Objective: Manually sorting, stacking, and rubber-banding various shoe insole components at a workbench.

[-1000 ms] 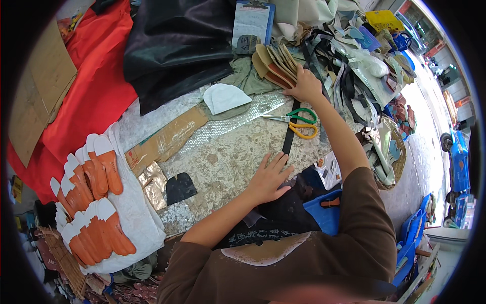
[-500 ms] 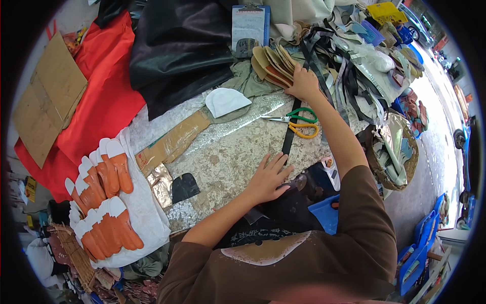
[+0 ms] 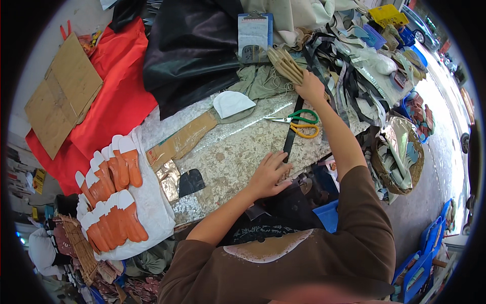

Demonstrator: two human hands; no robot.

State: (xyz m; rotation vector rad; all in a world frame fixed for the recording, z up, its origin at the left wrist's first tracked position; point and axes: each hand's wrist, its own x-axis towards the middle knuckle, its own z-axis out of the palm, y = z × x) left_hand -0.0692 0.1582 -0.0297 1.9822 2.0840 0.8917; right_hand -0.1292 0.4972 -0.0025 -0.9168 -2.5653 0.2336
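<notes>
My right hand (image 3: 310, 87) is closed round the near end of a stack of flat, tan, rounded pieces (image 3: 284, 63), seen mostly edge-on at the back of the worktable. Thin pale string lies under and beside the stack. My left hand (image 3: 268, 176) rests with fingers spread at the table's near edge, its fingertips by the end of a black strap (image 3: 289, 141). Scissors (image 3: 298, 123) with one green and one yellow handle lie across that strap, between my hands. White half-round pieces (image 3: 233, 104) lie left of the scissors.
Orange-and-white shaped pieces (image 3: 114, 223) stand in rows on a white cloth at left. Red sheet (image 3: 114, 86), black sheet (image 3: 187, 55) and a clipboard (image 3: 254, 35) lie beyond. Black and grey strips (image 3: 349, 76) heap at right, above a scrap-filled basket (image 3: 397, 157).
My right hand has turned the tan stack, so its fanned faces now show as edges, and string has come into sight beneath. The left hand stays put; the view has shifted slightly.
</notes>
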